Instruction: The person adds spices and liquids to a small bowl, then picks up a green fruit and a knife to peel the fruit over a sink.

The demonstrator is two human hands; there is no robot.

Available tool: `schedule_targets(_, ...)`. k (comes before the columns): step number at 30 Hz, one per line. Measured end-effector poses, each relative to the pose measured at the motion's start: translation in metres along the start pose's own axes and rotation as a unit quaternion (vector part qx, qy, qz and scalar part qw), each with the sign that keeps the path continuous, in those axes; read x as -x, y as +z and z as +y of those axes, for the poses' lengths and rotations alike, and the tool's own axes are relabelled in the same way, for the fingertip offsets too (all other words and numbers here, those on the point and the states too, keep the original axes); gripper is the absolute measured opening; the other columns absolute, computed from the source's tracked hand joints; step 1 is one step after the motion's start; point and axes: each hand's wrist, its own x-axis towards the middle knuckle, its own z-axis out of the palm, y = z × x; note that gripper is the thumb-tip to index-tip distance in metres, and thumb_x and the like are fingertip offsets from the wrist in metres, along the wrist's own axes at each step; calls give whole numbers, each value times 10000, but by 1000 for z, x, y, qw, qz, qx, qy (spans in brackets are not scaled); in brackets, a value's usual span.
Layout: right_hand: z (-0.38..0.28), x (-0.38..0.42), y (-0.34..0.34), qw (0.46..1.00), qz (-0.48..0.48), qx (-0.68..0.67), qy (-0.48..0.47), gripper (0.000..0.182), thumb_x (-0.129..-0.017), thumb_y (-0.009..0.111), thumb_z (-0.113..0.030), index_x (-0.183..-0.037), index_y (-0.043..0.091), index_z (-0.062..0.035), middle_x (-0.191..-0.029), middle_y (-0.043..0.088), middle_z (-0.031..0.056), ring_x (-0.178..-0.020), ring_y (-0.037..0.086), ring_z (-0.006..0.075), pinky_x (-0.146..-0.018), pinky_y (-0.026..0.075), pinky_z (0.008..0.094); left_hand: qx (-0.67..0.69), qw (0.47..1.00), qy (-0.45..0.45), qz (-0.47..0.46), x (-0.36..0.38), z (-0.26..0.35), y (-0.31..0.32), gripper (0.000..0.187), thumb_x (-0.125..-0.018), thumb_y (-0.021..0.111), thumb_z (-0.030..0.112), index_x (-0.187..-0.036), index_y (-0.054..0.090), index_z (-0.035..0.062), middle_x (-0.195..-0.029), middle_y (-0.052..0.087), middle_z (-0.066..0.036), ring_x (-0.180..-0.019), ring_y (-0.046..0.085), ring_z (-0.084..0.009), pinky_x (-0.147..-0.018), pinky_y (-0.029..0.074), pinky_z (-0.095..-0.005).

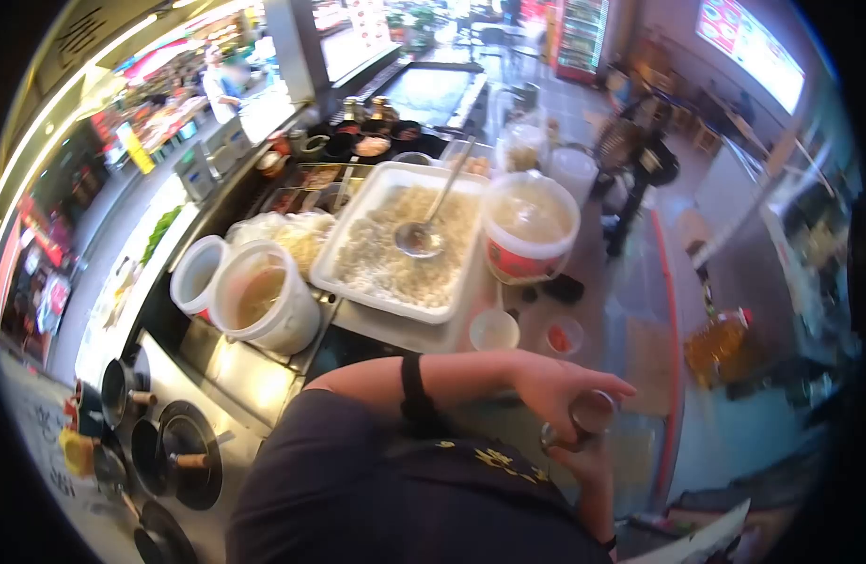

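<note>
My left hand [555,387], on the arm with the black wristband, reaches across my body to the right. Its fingers curl round a small round container [593,412] with a brownish top, held in front of my apron. Just beneath, my right hand [591,461] is closed against the container's lower side; its fingers are partly hidden. A shiny glass-like edge shows by the palm, too blurred to name. Nearby on the counter stand a small white cup [494,331] with a handle and a clear cup [564,336] with red bits inside.
A white tray [325,263] of rice with a ladle [420,239] lies ahead. Right of it stands a lidded tub [532,258]. White buckets [297,315] are at left, with several pans [190,451] below them. A fan [630,150] stands back right; an oil jug [718,348] is right.
</note>
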Motion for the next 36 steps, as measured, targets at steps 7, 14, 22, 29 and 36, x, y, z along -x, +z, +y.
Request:
schedule_targets(7, -26, -20, 29, 992, 78, 101, -21, 645, -671, 804, -148, -1210, 471, -31, -1111, 562, 80, -1014, 574, 164, -830, 482, 288, -53, 998, -9, 17, -5, -10, 3, 849, -672, 745, 167, -1417, 338, 134, -1164, 578, -139, -1183, 516, -269, -1155, 71, -488)
schedule_targets(14, 10, -32, 40, 978, 187, -17, -95, 632, -719, 778, -113, -1240, 436, -7, -1152, 546, 85, -1034, 568, 167, -862, 474, 298, -147, 971, -63, 179, -2, -27, 13, 823, -704, 749, 167, -1404, 323, 92, -1233, 519, -137, -1200, 480, -270, -1103, 248, -433)
schedule_targets(22, 9, -10, 25, 999, 12, 24, 40, 701, -677, 793, -130, -1260, 424, -9, -1197, 520, 87, -1114, 523, 177, -934, 436, 323, -40, 991, -104, -80, -5, -18, -14, 875, -695, 729, 123, -1453, 292, 145, -1329, 475, -116, -1238, 448, -257, -1053, 335, -384)
schedule_targets(29, 24, -26, 37, 971, 204, 82, -98, 637, -689, 783, -113, -1222, 452, -2, -1131, 553, 96, -1075, 553, 189, -900, 457, 327, -121, 988, -83, 50, -8, -17, 5, 887, -675, 735, 190, -1442, 293, 136, -1212, 543, -159, -1159, 482, -320, -1141, 160, -496)
schedule_targets(36, 29, -42, 49, 965, 237, -29, -109, 541, -688, 771, -100, -1150, 506, -8, -1042, 601, 93, -989, 595, 178, -835, 484, 325, -65, 984, -133, 102, -9, -41, 1, 894, -681, 759, 155, -1438, 284, 135, -1313, 440, -168, -1215, 444, -297, -978, 413, -371)
